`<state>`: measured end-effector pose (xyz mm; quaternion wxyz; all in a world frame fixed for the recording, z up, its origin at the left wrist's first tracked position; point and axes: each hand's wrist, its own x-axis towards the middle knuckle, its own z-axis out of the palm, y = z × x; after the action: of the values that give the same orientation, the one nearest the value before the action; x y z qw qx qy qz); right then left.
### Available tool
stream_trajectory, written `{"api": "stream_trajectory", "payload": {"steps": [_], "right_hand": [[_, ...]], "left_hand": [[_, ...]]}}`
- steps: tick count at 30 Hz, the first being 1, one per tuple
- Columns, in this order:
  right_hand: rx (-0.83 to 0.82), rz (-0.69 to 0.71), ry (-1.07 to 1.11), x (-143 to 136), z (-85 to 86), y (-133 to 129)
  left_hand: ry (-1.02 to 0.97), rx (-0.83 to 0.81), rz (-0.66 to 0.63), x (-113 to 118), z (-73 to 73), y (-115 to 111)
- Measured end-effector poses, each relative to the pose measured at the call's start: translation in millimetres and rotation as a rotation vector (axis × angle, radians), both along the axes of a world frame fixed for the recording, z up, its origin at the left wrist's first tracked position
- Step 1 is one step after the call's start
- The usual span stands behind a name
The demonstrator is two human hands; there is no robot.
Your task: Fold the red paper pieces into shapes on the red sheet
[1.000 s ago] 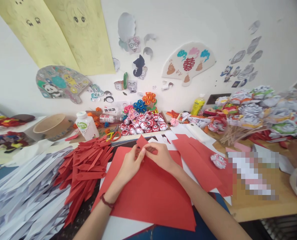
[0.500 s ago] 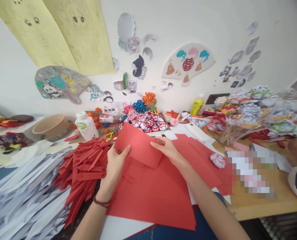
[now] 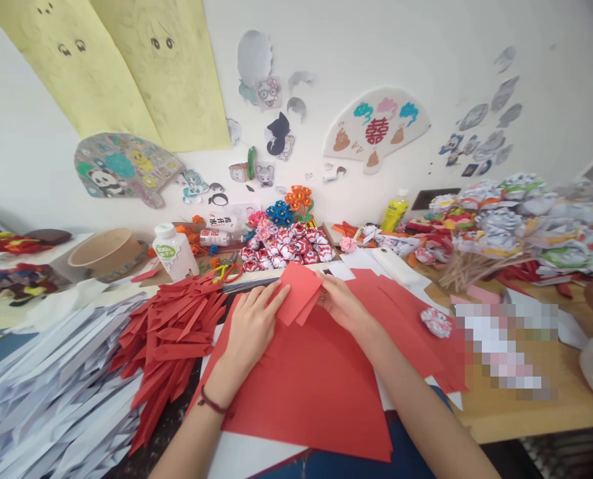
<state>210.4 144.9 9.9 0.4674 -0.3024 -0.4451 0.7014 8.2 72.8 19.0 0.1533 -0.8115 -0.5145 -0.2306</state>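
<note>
1. While the left forearm reached up from the lower left, the left hand [image 3: 253, 320] lay palm down, its fingers stretched forward over the left side of a small folded piece of red paper [image 3: 295, 296]. The right forearm came in from the lower right, and the right hand [image 3: 343, 303] was turned inward.
2. The right hand had its thumb and fingers together on the folded piece's right corner; the left fingertips pressed its left edge.
3. The folded piece was above the far part of a large red paper sheet [image 3: 309, 399], between the hands. One corner pointed away from the person, towards the red-and-white paper flowers [image 3: 296, 246]; its slightly longer axis slanted from upper right to lower left. A second layer showed at the lower right.
4. Bare red sheet spread between the forearms, on the near side of the folded piece. A pile of folded red paper strips [image 3: 176, 319] bordered the left hand's side, and overlapping red paper sheets [image 3: 396, 319] lay to the right. Scissors with orange and yellow handles [image 3: 230, 271] were beyond the left hand.
</note>
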Motion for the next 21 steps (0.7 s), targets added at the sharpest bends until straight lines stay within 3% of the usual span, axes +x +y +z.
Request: {"api": "stream_trajectory", "payload": {"steps": [6, 12, 15, 18, 21], "right_hand": [[0.060, 0.099, -0.015, 0.5, 9.8, -6.2], [0.131, 0.097, -0.020, -0.3, 14.1, -10.7], [0.140, 0.039, -0.048, -0.2, 8.8, -7.8], [0.149, 0.004, -0.115, -0.1, 4.9, -7.0], [0.204, 0.111, -0.170, -1.8, 7.4, -12.0]], "left_hand": [[0.074, -0.035, 0.028, 7.1, 4.0, -2.0], [-0.026, -0.092, 0.039, 8.5, 8.9, -5.4], [-0.242, -0.173, -0.037, 5.5, 12.7, -4.1], [-0.645, -0.238, -0.077, 2.9, 13.6, 0.2], [-1.071, -0.373, -0.047, 3.0, 10.9, 4.1]]}}
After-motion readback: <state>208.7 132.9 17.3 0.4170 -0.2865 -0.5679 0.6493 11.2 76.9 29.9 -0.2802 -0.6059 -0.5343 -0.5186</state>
